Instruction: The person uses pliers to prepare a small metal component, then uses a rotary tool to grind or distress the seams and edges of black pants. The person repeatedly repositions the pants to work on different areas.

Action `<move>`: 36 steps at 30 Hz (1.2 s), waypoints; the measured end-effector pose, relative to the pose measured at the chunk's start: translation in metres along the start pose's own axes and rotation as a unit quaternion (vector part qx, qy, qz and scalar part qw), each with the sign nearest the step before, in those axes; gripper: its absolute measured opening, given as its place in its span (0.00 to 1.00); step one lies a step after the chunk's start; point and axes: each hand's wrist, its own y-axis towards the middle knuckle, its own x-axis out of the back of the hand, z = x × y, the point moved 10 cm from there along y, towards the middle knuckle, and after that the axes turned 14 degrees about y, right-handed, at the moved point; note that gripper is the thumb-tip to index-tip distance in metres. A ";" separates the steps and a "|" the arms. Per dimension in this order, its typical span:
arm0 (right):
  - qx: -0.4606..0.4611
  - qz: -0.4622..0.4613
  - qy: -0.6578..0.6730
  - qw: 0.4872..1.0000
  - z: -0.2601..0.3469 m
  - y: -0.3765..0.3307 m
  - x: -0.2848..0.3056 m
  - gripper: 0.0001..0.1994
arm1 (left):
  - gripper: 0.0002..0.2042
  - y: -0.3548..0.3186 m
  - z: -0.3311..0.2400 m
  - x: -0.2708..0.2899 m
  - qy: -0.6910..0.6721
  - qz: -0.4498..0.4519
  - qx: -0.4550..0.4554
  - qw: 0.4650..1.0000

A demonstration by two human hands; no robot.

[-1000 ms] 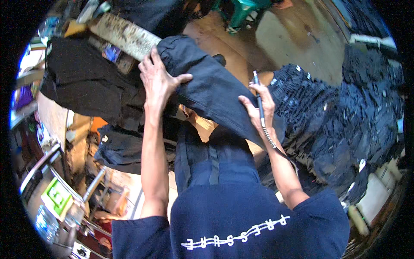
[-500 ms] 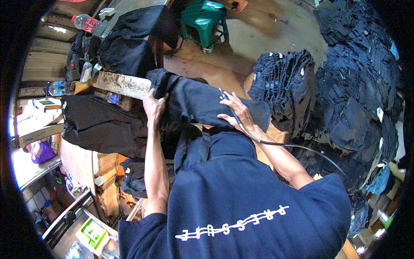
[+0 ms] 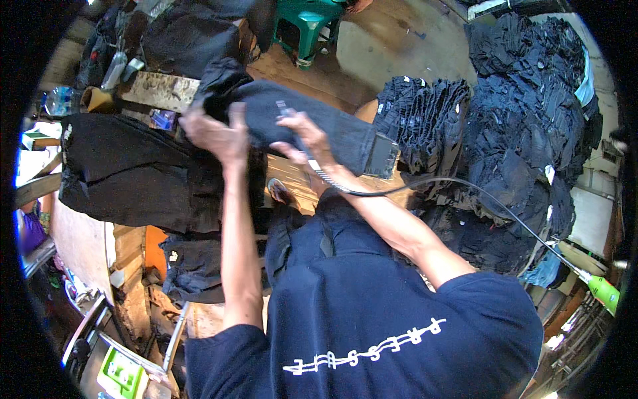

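A dark garment (image 3: 292,110), long and tube-like, lies stretched in front of me over a board. A dark flat end (image 3: 383,157) with a worn pale edge sticks out from its right side. My left hand (image 3: 219,136), blurred by motion, is closed on the bunched left end of the garment. My right hand (image 3: 309,136) is closed around a slim pen-like tool (image 3: 281,108) above the garment's middle. From that tool a black cable (image 3: 458,179) runs past my right forearm to a green handle-like piece (image 3: 603,292) at the right rim.
Dark garments (image 3: 126,169) lie at my left. A gathered stack of dark clothes (image 3: 419,120) and a tall heap of dark cloth (image 3: 525,120) stand at right. A green plastic stool (image 3: 306,30) is ahead. A worn plank (image 3: 159,90) lies behind the left hand.
Both hands have moved left and slightly away, drawing the garment along. The board's dark right end now shows. My view has shifted, bringing the green piece on the cable into sight.
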 end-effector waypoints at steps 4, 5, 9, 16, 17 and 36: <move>-0.112 -0.020 -0.110 0.987 -0.019 -0.038 0.113 0.32 | 0.48 -0.041 -0.024 -0.053 0.051 0.184 -0.047 0.980; -0.114 -0.006 -0.133 0.985 -0.022 -0.042 0.119 0.34 | 0.46 -0.031 -0.010 -0.059 -0.018 0.155 -0.035 0.987; -0.085 0.002 -0.126 0.988 -0.037 -0.031 0.092 0.37 | 0.38 0.007 0.046 -0.100 0.062 0.111 -0.062 0.990; -0.110 -0.009 -0.070 0.991 -0.062 -0.011 0.084 0.34 | 0.32 -0.005 -0.011 -0.017 0.056 0.038 0.057 0.996; -0.106 -0.011 -0.045 0.993 -0.063 -0.011 0.097 0.32 | 0.32 -0.033 -0.048 -0.002 0.007 0.030 0.030 0.999; -0.177 -0.044 0.123 0.975 -0.125 -0.008 0.128 0.23 | 0.32 -0.244 -0.097 -0.016 -0.353 0.239 0.463 0.777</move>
